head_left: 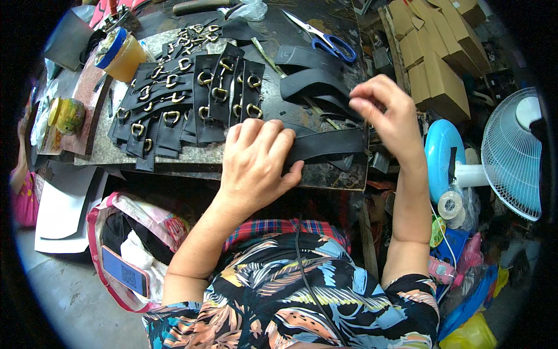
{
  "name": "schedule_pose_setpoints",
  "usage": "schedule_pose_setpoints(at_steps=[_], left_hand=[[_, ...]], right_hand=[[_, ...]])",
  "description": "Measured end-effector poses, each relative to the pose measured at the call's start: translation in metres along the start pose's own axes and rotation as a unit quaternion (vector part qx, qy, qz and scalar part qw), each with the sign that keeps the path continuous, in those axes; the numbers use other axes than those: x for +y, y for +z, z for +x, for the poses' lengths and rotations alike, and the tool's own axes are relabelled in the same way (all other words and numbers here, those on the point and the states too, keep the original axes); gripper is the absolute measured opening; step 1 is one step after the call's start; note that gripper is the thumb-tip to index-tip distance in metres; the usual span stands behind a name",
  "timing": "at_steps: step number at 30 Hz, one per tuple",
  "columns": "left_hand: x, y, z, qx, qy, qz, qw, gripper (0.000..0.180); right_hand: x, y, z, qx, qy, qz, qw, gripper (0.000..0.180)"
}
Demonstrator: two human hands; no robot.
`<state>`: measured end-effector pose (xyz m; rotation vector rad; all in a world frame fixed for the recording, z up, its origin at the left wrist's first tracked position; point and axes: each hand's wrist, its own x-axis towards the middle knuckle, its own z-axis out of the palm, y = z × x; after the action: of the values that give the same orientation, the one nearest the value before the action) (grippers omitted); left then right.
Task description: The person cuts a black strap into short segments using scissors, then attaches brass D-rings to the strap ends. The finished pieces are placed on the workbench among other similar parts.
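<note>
My left hand [256, 154] is at the table's front edge, fingers bent and pressed together, thumb against the near end of a wide black leather-like strap [331, 144]. The strap stretches right from that hand along the edge. My right hand [386, 110] is raised over the table's right end, fingers loosely curled, a small gap between thumb and fingertips, nothing visible in it. Just left of it lie looped black straps [311, 84]. Left of my left hand, black strap pieces with brass-coloured D-shaped rings [171, 116] lie in overlapping rows on a grey speckled slab [200, 153].
Blue-handled scissors [331, 45] lie at the back right. A blue-lidded tub [122, 55] and a small yellow jar [67, 116] stand left. To the right are a white fan [514, 151] and cardboard boxes [436, 81]. A phone [125, 270] rests on a bag below left.
</note>
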<state>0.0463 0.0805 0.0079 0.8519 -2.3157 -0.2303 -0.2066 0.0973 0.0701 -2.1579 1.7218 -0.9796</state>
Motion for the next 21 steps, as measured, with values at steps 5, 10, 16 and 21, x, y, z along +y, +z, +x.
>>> schedule_pose_setpoints(at_steps=[5, 10, 16, 21], left_hand=[[-0.003, 0.0, -0.004, 0.013, 0.036, -0.002, 0.999, 0.046], [-0.004, 0.0, -0.005, 0.002, 0.048, -0.021, 0.999, 0.045], [-0.003, 0.001, -0.004, -0.002, 0.049, -0.018, 0.999, 0.046], [-0.003, 0.001, -0.004, 0.002, 0.061, 0.004, 0.998, 0.045]], right_hand=[[0.01, 0.009, 0.019, -0.036, 0.034, -0.035, 0.998, 0.022], [0.014, 0.014, 0.011, -0.09, 0.01, -0.112, 0.99, 0.028], [0.022, 0.016, 0.007, -0.1, -0.045, -0.036, 0.993, 0.021], [0.017, 0.015, 0.011, -0.144, -0.015, 0.047, 0.988, 0.021]])
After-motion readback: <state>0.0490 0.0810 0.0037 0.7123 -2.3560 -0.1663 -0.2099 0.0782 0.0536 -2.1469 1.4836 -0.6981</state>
